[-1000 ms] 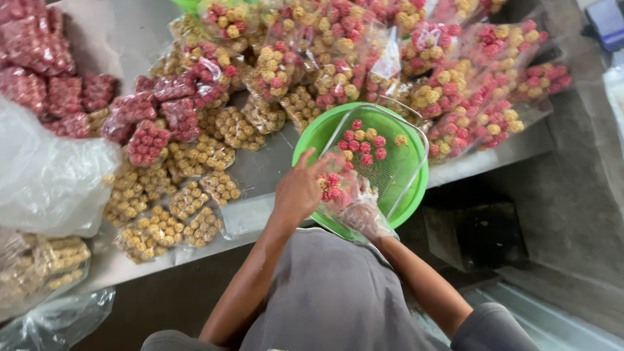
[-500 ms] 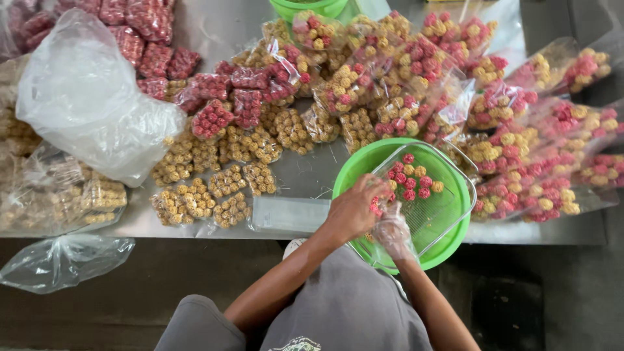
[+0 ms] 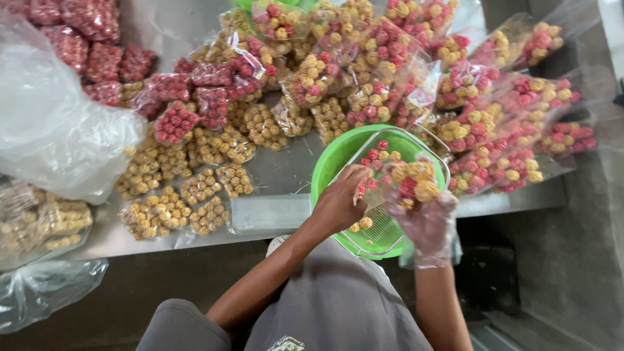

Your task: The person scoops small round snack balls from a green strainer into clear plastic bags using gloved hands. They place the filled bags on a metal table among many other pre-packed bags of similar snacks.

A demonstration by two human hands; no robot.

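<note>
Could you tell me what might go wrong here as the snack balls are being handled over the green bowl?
The gloved right hand cups loose red and yellow balls; some could roll off. The green bowl overhangs the table edge and might tip under the left hand.

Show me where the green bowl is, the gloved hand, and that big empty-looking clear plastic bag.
green bowl [image 3: 331, 159], head view, on its bare left rim.
right hand [image 3: 426, 218], head view, on the middle of the clear glove.
clear plastic bag [image 3: 52, 130], head view, on its crumpled middle.
</note>
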